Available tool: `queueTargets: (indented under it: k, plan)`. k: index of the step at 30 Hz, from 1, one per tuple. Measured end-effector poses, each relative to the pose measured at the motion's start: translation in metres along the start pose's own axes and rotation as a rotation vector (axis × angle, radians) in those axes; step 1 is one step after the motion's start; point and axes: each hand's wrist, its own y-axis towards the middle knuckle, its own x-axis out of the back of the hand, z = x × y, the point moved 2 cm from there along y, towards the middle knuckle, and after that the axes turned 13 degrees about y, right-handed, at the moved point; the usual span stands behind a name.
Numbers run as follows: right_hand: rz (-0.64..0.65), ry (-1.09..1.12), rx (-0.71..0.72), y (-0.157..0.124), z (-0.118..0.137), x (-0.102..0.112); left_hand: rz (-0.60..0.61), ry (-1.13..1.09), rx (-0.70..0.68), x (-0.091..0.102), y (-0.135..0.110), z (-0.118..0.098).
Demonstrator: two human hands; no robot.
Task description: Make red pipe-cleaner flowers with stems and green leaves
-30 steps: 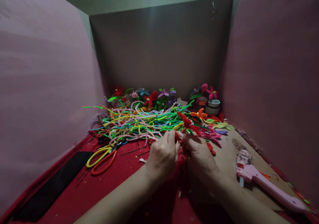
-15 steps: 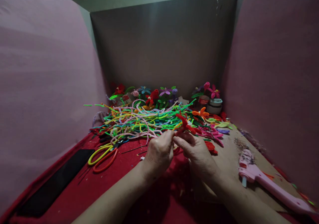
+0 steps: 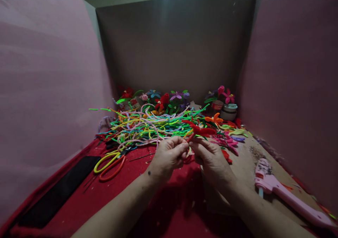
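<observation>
Between my two hands is a red pipe-cleaner flower [image 3: 202, 130], its fuzzy petals spreading above my fingers. My left hand [image 3: 169, 157] is closed, thumb and forefinger pinching the lower end of the flower. My right hand [image 3: 211, 158] is closed too, its fingertips pinching the flower's base right beside the left ones. The exact spot they grip is partly hidden by the fingers. Just behind lies a heap of pipe cleaners [image 3: 148, 125] in green, yellow, pink and other colours.
Scissors [image 3: 112, 165] with yellow and red handles lie left, beside a black flat object [image 3: 59, 192]. A pink glue gun [image 3: 287, 195] rests on the cardboard [image 3: 245, 167] at right. Finished flowers [image 3: 175, 96] and a lidded jar [image 3: 228, 111] stand along the back.
The red flower has tipped over to the right, its petals now lying flatter. My left hand has rolled so its thumb and fingertips show; both hands stay together.
</observation>
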Motion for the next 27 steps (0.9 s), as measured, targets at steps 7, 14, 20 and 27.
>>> queueTargets:
  k: [7,14,20,27]
  plan:
    - [0.035,0.132,-0.11,0.0,-0.008,0.003,0.334,-0.381,0.098,0.001,0.004,0.014]
    - [0.008,0.206,-0.095,0.001,-0.007,-0.001,0.225,-0.098,0.011,0.001,0.002,0.014]
    - [-0.079,0.137,-0.054,-0.002,-0.007,0.0,-0.201,0.604,-0.369,0.003,-0.008,0.014]
    - [-0.059,0.067,-0.019,-0.004,-0.005,-0.003,-0.225,0.533,-0.291,0.0,-0.008,0.013]
